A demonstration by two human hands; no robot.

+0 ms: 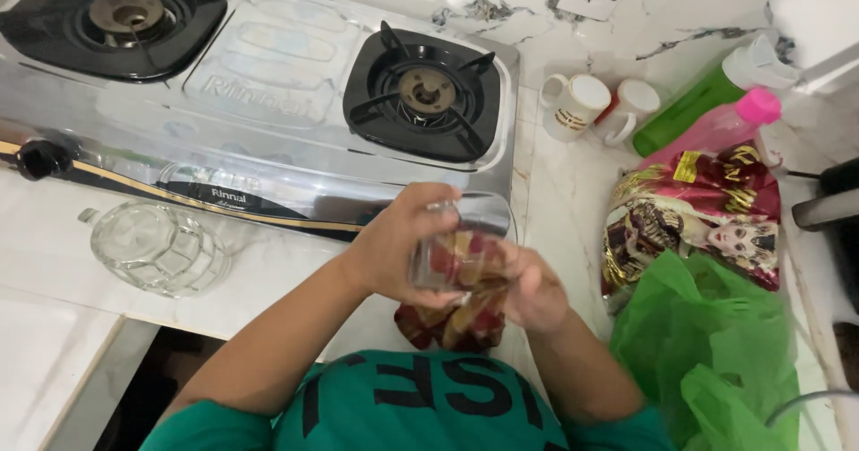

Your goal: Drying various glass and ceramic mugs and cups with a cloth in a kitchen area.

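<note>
Head view: glass (cloth-filled) in both hands

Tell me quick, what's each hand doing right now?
Left hand: closed around a clear glass.
Right hand: closed on a red and yellow cloth pushed into the glass.

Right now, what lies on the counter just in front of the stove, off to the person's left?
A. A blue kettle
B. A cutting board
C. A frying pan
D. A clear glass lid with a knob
D: a clear glass lid with a small knob lies on the white counter in front of the stove, apart from both hands.
</note>
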